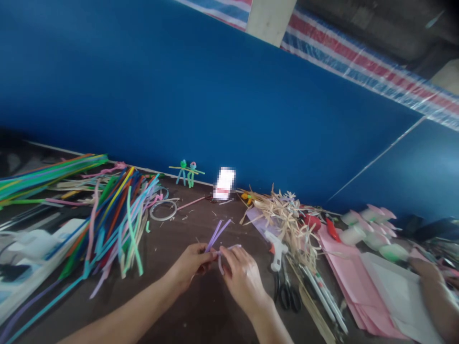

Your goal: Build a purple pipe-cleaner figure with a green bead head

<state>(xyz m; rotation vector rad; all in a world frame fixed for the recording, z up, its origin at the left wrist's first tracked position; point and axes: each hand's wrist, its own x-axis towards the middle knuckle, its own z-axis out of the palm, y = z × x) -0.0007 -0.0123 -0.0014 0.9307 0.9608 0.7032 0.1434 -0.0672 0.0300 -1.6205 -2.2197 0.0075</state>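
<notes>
left hand and right hand meet, fingertips clamped on slim, fuzzy-looking purple strips; beyond the grip, a round pale ring lies leftward.

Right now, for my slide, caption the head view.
Left hand and right hand hold purple pipe cleaners near a glue gun.
</notes>
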